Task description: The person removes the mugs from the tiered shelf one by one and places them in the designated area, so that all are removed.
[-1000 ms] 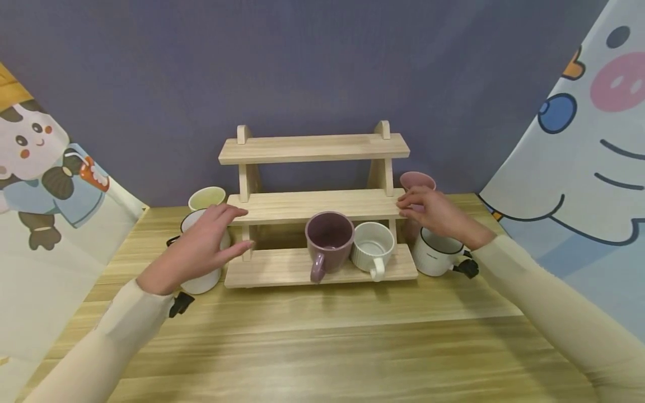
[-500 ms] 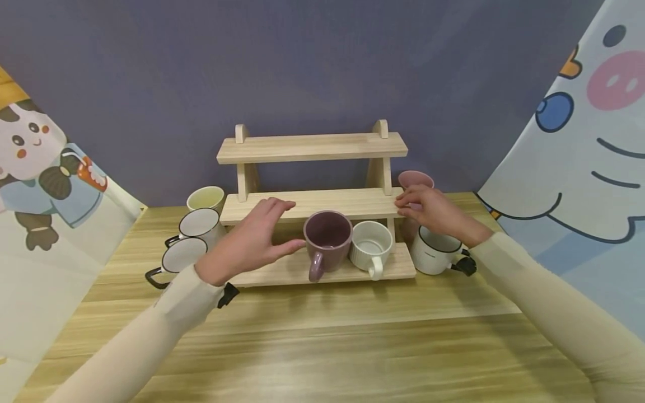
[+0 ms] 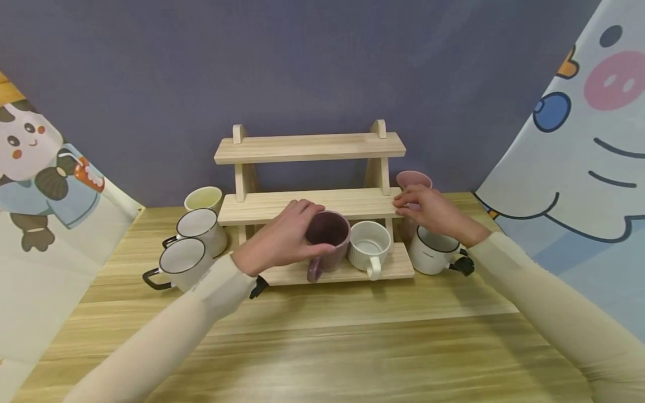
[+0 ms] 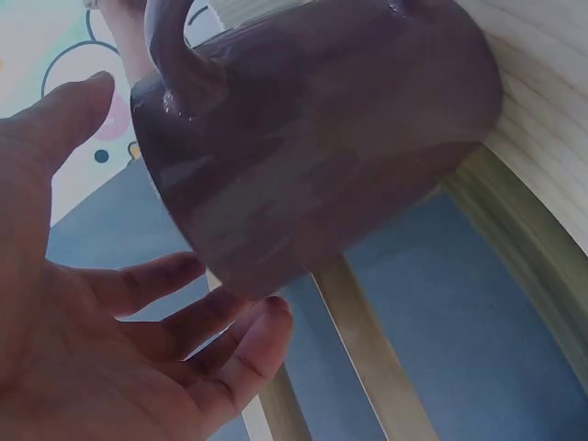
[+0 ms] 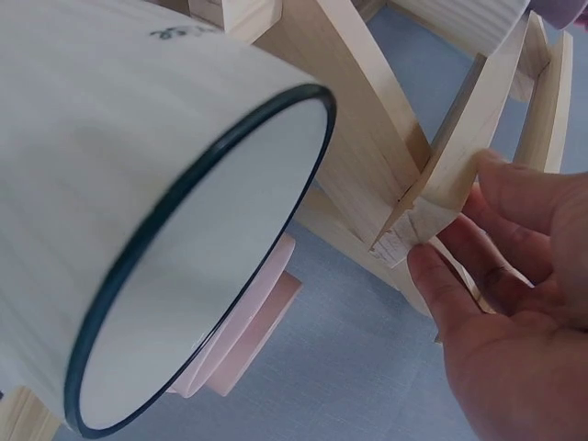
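My left hand is at a glossy purple mug on the bottom tier of a wooden stepped rack. In the left wrist view its thumb stands away from the mug, while the extended fingers are close by the rim; contact is unclear. Right of the purple mug stands a white ribbed mug, handle forward. My right hand holds the right end of the middle shelf. In the right wrist view, thumb and fingers pinch that board's end.
White mugs with black rims stand left of the rack, before a pale yellow cup. On the right are another black-rimmed white mug and a pink cup. A grey-blue backdrop rises behind.
My left hand has moved right, from beside the black-rimmed mugs to the purple mug. Those left mugs have come back into sight. The right hand has stayed at the shelf end.
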